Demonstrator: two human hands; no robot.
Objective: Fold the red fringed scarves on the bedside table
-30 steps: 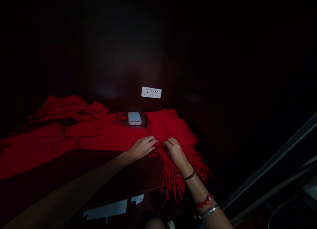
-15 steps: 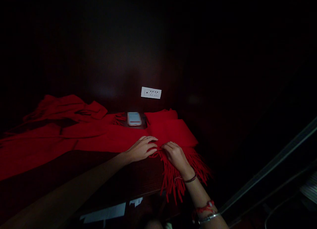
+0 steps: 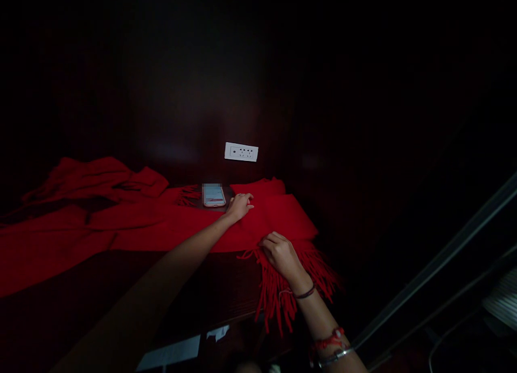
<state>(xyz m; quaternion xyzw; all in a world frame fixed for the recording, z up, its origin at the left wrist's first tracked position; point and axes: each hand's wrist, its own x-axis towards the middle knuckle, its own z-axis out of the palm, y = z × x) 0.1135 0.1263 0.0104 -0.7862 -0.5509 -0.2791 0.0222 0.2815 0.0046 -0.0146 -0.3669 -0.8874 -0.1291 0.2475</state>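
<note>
Scarf [image 3: 293,214], bright red, lies folded on a dark table [image 3: 218,276], just right of centre in the frame. One squared-off layer sits on top, its lower edge above the fringe [image 3: 278,303]; the strands spill down and to the right, some hanging past the table's front edge. More red cloth [image 3: 137,227] runs from beside the folded part out to the left edge of the frame, with a rumpled heap [image 3: 92,179] behind it at centre left. Cannot tell how many pieces.

Left hand [image 3: 239,206]: on the folded scarf near its far left side, just right of the phone. Fingers loosely bent, a gap showing between thumb and forefinger.

Right hand [image 3: 279,253]: lower and nearer, at the scarf's near edge where the fringe begins. Fingers curled together, tips at the cloth; thumb hidden, so cannot tell whether the edge is pinched. Wrist wears a dark band [image 3: 305,292]; farther up the arm, a red bracelet [image 3: 330,340] and a silver bangle [image 3: 336,357].

Phone [image 3: 214,196] flat on the table, screen up and partly blurred out. White socket plate [image 3: 241,152] on the dark wall, above and right of it.

Lower frame, below the table edge: pale papers [image 3: 172,353]. Pale slanting bar [image 3: 436,266] at lower right; what it belongs to is too dark to tell.
</note>
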